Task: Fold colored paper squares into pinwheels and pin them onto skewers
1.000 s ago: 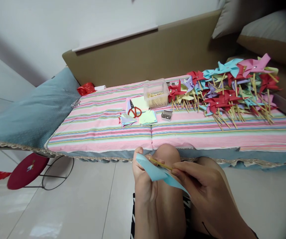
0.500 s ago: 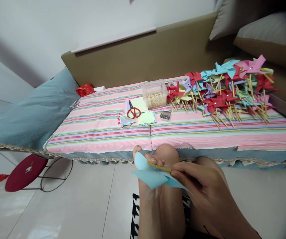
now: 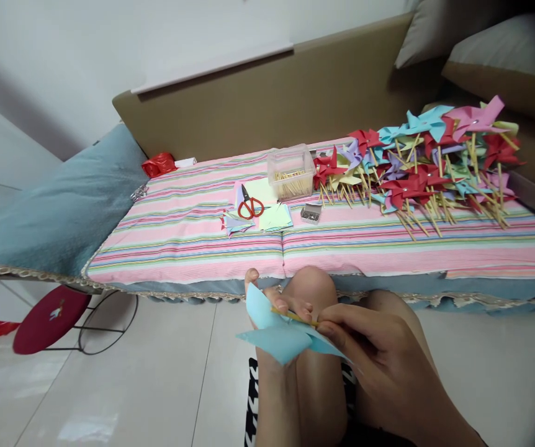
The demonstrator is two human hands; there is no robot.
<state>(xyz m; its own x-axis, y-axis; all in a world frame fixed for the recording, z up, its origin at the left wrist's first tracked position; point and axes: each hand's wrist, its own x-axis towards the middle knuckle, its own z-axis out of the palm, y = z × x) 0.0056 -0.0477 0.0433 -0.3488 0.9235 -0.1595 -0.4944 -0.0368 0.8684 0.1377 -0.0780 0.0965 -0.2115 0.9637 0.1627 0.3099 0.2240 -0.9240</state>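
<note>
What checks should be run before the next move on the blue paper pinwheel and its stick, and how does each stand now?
1. Left hand grips the blue paper pinwheel: ok.
2. Right hand pinches the wooden stick: ok.
3. Stick lies against the paper: ok.
4. Pin through paper into stick: cannot tell, hidden by fingers.
5. Pin box and scissors lie on the striped cover, apart from the hands: ok.

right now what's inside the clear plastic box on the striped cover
The clear plastic box holds a heap of thin wooden sticks, lying loosely. Its bottom is covered by them, so anything beneath cannot be seen.
</note>
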